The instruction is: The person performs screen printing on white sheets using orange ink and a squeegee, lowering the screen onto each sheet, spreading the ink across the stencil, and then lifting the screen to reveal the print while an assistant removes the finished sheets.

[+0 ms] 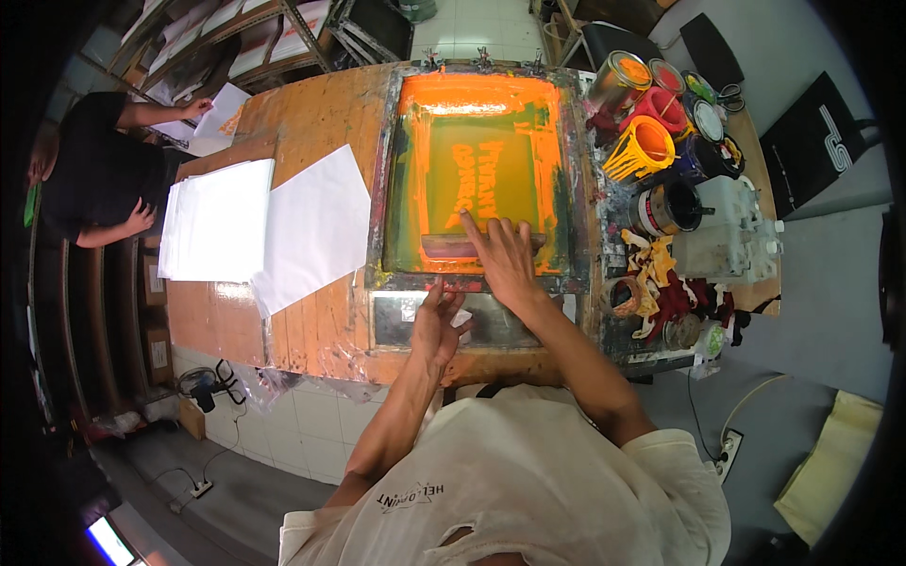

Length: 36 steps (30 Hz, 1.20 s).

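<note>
A printing screen (557, 255) in a dark, paint-stained frame lies on the wooden table in front of me. Orange ink (453, 94) coats its mesh, thickest along the far edge, and surrounds a stencil of lettering in the middle. My right hand (508, 253) grips a wooden-handled squeegee (450, 245) lying crosswise near the screen's near end, its index finger stretched forward over the handle. My left hand (440, 323) is at the frame's near edge, fingers apart, one fingertip at the rim. It appears to hold nothing.
White paper sheets (217, 219) lie stacked to the left, one loose sheet (316, 231) slanting beside them. Ink cans (620, 80), an orange-dripped cup (649, 141), stained rags (651, 269) and clear jugs (722, 231) crowd the right. Another person (104, 174) stands far left.
</note>
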Available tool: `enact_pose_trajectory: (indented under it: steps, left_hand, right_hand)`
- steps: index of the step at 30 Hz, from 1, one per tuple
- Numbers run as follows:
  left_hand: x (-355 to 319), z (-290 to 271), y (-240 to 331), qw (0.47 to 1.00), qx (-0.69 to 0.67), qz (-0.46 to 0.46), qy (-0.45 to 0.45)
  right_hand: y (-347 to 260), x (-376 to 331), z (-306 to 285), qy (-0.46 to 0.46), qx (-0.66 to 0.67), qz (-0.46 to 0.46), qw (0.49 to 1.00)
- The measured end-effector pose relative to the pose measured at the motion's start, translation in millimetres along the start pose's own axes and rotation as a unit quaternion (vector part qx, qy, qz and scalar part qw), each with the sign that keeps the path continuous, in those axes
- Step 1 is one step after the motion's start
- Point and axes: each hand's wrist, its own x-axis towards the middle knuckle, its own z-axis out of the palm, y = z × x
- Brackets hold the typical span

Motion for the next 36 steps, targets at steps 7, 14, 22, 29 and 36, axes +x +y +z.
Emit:
enact_pose_trajectory:
  steps: [7, 14, 22, 29, 36]
  left_hand:
    - [23.2, -16.9, -19.3, 0.999, 0.002, 0.007, 0.042]
    - [23.9, -13.7, -16.2, 0.999, 0.007, -0.001, 0.035]
    - [18.8, -3.3, -13.3, 0.997, 0.004, -0.008, 0.082]
    - [18.9, -4.4, -12.0, 0.996, -0.009, -0.011, 0.087]
    - [20.9, -19.6, -15.6, 0.999, 0.004, -0.013, 0.053]
  right_hand:
    - [2.2, -15.5, 23.4, -0.092, 0.044, 0.003, 0.995]
    - [24.9, 21.2, 45.4, -0.001, 0.016, -0.002, 1.0]
    - [104.4, 162.0, 89.2, 0.041, -0.038, 0.025, 0.998]
    - [145.5, 228.5, 86.2, -0.057, 0.004, 0.037, 0.998]
    - [136.5, 248.4, 96.7, 0.04, -0.026, 0.008, 0.999]
